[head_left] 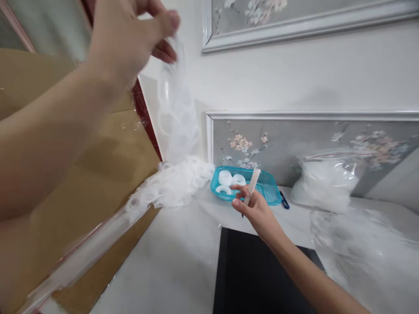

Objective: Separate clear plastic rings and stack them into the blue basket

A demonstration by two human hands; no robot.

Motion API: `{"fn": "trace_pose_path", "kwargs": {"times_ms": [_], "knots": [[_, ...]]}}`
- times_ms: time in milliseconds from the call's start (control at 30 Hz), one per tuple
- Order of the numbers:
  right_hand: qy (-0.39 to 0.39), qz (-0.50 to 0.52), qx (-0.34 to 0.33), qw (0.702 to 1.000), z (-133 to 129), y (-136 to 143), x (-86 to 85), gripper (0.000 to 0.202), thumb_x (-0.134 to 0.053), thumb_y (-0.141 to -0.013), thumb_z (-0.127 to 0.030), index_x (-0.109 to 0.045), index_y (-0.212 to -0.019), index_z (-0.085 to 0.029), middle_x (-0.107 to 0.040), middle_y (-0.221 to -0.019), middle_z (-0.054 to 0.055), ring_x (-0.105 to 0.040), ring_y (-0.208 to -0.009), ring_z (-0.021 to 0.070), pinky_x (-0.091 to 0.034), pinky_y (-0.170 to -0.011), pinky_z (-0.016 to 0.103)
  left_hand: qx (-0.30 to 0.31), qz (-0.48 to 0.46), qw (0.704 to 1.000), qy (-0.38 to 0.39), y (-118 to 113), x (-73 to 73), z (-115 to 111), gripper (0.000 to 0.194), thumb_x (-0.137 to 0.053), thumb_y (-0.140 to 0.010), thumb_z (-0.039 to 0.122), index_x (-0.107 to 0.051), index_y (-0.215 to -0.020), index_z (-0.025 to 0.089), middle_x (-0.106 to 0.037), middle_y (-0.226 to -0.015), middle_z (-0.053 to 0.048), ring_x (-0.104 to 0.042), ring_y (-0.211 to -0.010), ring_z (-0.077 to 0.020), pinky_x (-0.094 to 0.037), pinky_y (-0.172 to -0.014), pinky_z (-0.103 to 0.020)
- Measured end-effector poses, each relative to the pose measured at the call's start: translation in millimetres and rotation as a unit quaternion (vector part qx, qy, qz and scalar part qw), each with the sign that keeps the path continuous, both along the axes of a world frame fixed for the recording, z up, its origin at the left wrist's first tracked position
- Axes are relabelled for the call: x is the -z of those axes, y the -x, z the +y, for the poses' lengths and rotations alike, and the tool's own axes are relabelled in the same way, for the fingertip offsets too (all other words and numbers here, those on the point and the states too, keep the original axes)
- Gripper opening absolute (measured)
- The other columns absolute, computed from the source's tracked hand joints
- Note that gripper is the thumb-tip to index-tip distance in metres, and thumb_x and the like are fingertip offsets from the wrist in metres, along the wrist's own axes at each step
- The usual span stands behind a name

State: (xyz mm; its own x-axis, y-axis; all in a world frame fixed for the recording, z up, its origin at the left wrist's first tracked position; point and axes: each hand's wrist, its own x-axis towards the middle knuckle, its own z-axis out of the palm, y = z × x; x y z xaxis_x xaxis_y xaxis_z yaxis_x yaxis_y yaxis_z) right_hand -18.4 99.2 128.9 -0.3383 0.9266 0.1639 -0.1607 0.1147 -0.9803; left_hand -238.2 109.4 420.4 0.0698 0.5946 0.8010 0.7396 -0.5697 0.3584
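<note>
My left hand (140,37) is raised at the upper left, its fingers pinched on a clear plastic bag (178,109) with white rings inside. The bag hangs down over a heap of white translucent rings (180,181) on the table. My right hand (253,205) is closed around a thin whitish strip tool (252,183), which points upward. Just behind that hand sits a blue basket (273,187) holding several white round rolls (225,178). A black mat (252,274) lies below the right forearm.
A full zip bag (324,181) stands at the right by the wall, with loose plastic bags (369,248) in front. A dark blue cutter (284,200) lies beside the basket. Brown cardboard (114,161) and a long plastic sleeve (88,257) are on the left.
</note>
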Motion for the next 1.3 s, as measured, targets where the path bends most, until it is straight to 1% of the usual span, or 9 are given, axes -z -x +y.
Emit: {"fn": "trace_pose_path", "kwargs": {"times_ms": [67,167,367,467,567,733,867,1100,1300], "knots": [[-0.028,0.031,0.012,0.999,-3.4,1.9,-14.7,0.060,-0.081,-0.053,-0.063,-0.049,-0.087,-0.024,-0.059,-0.116,0.009,-0.056,-0.104,0.0271,-0.047,-0.074,0.035,-0.007,0.092,0.995,-0.031,-27.5,20.8,-21.0,0.033,-0.070,-0.086,0.038,-0.061,-0.081,0.007,-0.055,-0.066,0.003,-0.063,-0.062,-0.0096,-0.050,-0.061,-0.025],[-0.048,0.060,0.043,0.996,-7.0,-4.5,-24.0,0.062,-0.083,-0.051,-0.061,-0.048,-0.088,-0.025,-0.053,-0.132,0.010,-0.049,-0.124,0.0305,-0.047,-0.090,0.041,0.078,0.107,0.991,0.031,-49.1,50.9,-40.0,0.030,-0.067,-0.087,0.035,-0.059,-0.077,0.008,-0.060,-0.064,0.002,-0.062,-0.055,-0.0078,-0.050,-0.056,-0.022],[0.038,-0.003,-0.087,0.996,-29.8,-45.8,-3.2,0.051,-0.083,-0.061,-0.049,-0.043,-0.078,-0.023,-0.057,-0.073,-0.004,-0.057,-0.065,0.0142,-0.045,-0.059,0.028,0.251,-0.052,0.943,0.212,-55.5,118.3,-55.7,0.033,-0.059,-0.094,0.037,-0.054,-0.070,0.013,-0.064,-0.063,0.001,-0.060,-0.058,-0.0073,-0.045,-0.056,-0.018],[0.048,-0.007,-0.059,0.997,-49.9,-66.3,9.1,0.053,-0.084,-0.062,-0.041,-0.035,-0.072,-0.023,-0.045,-0.061,-0.009,-0.044,-0.050,0.0081,-0.035,-0.051,0.023,0.303,-0.142,0.887,0.317,-60.3,152.4,-67.3,0.035,-0.049,-0.098,0.036,-0.058,-0.073,0.013,-0.069,-0.070,-0.003,-0.065,-0.067,-0.0134,-0.051,-0.065,-0.025],[0.020,0.012,-0.009,1.000,-67.8,-86.1,13.0,0.058,-0.086,-0.057,-0.032,-0.030,-0.068,-0.023,-0.043,-0.062,-0.009,-0.053,-0.061,0.0109,-0.039,-0.057,0.024,0.324,-0.156,0.865,0.350,-65.8,174.7,-81.7,0.037,-0.049,-0.097,0.037,-0.063,-0.072,0.012,-0.072,-0.074,-0.006,-0.067,-0.074,-0.0166,-0.052,-0.072,-0.028],[0.018,0.098,0.000,0.995,-88.9,-118.8,-7.8,0.056,-0.088,-0.056,-0.025,-0.033,-0.068,-0.023,-0.062,-0.071,-0.005,-0.061,-0.072,0.0120,-0.046,-0.067,0.025,0.287,-0.092,0.881,0.364,-78.5,177.9,-103.4,0.045,-0.049,-0.093,0.052,-0.066,-0.077,0.014,-0.072,-0.080,-0.006,-0.066,-0.076,-0.0184,-0.050,-0.069,-0.029],[0.110,0.158,-0.043,0.980,-98.3,-129.5,-28.5,0.050,-0.090,-0.054,-0.022,-0.042,-0.067,-0.021,-0.064,-0.069,-0.005,-0.059,-0.063,0.0090,-0.047,-0.061,0.022,0.285,-0.039,0.882,0.373,-95.7,165.2,-115.3,0.041,-0.059,-0.085,0.056,-0.047,-0.071,0.019,-0.069,-0.081,-0.003,-0.064,-0.076,-0.0172,-0.046,-0.062,-0.025],[0.239,0.134,-0.121,0.954,-95.6,-107.5,-16.3,0.044,-0.091,-0.053,-0.037,-0.060,-0.076,-0.016,-0.066,-0.070,-0.002,-0.058,-0.053,0.0078,-0.049,-0.052,0.021,0.285,0.097,0.868,0.395,-112.0,163.6,-127.9,0.040,-0.076,-0.071,0.043,-0.044,-0.076,0.020,-0.052,-0.067,0.005,-0.051,-0.060,-0.0105,-0.035,-0.051,-0.020],[0.133,0.152,-0.028,0.979,-86.4,-109.1,-25.2,0.054,-0.091,-0.047,-0.021,-0.041,-0.065,-0.021,-0.055,-0.056,-0.009,-0.055,-0.051,0.0080,-0.040,-0.048,0.019,0.289,0.107,0.829,0.466,-94.5,177.9,-123.5,0.046,-0.080,-0.065,0.038,-0.040,-0.083,0.022,-0.051,-0.079,0.004,-0.045,-0.060,-0.0085,-0.033,-0.050,-0.020]]}}
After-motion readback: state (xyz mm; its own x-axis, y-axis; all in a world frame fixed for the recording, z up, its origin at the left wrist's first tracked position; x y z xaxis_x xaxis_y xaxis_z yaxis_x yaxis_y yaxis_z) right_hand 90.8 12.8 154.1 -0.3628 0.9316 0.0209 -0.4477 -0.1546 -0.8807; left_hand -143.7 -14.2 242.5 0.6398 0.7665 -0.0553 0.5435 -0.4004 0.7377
